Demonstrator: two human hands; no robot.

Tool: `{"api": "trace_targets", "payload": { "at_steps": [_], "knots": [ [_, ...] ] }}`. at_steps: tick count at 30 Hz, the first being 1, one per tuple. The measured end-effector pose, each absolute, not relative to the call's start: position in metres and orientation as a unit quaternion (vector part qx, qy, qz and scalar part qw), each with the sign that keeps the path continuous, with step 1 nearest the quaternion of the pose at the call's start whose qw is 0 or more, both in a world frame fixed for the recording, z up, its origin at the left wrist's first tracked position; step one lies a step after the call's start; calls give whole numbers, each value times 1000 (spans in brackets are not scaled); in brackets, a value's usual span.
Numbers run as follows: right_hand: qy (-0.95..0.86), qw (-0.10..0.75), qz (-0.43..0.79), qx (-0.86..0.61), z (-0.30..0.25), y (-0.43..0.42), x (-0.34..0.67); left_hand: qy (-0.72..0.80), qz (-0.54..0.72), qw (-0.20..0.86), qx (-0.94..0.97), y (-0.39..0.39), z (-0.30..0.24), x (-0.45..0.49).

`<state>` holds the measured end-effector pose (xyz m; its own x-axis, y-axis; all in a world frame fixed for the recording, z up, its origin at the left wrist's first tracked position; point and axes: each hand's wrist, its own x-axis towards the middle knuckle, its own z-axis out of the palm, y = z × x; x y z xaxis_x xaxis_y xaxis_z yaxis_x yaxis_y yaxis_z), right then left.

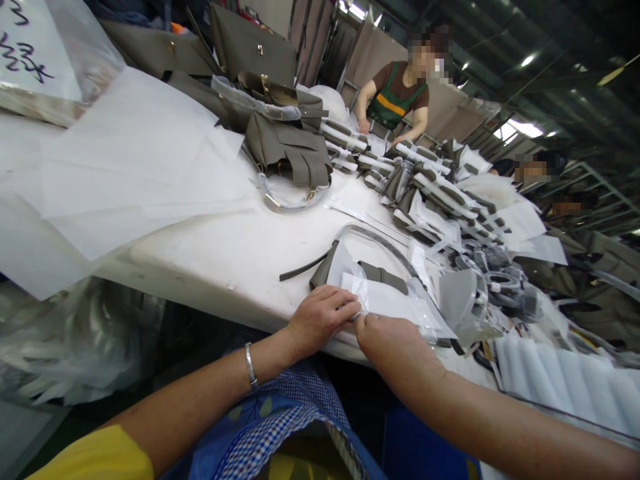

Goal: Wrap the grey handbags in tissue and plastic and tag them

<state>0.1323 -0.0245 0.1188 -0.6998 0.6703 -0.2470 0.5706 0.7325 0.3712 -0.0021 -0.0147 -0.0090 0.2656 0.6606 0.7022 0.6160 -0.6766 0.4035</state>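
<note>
Pinching one white wrapping sheet (385, 300) at the near edge of the table (225, 247), the left hand (323, 317) and right hand (387, 340) both have fingertips closed on it, the contact itself hidden behind the left fingers. One olive leather piece (383, 275) lies partly covered under that sheet; at least three olive handbags (293, 150) sit toward the far left corner. Handwritten marks on one board (30, 47) at the left edge are cut off and unreadable.

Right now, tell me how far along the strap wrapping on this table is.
Done: wrapped straps lie in rows farther up the table. In hand: the left hand and right hand pinch white paper over a grey strap at the near edge. Left: a thin grey strip beside it lies bare.
</note>
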Motion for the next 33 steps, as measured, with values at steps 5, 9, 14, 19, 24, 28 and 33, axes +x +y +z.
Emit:
{"api": "trace_targets", "payload": {
  "at_steps": [5, 9, 14, 19, 24, 28, 33],
  "knots": [
    [872, 318, 132, 347, 148, -19, 119, 403, 452, 29, 796, -14, -11, -1],
    [859, 347, 112, 359, 155, 1, 123, 409, 438, 29, 800, -14, -10, -2],
    [856, 358, 101, 360, 156, 29, 132, 414, 433, 29, 800, -15, -9, -2],
    [867, 375, 93, 316, 169, 28, 125, 416, 430, 36, 801, -15, -8, -2],
    [868, 390, 97, 291, 175, 26, 118, 418, 423, 43, 803, -16, -6, -2],
    [875, 366, 101, 300, 166, 45, 118, 422, 419, 33, 804, -16, -5, -2],
    [885, 338, 71, 314, 153, 71, 118, 422, 427, 30, 799, -16, -7, -1]
  ]
}}
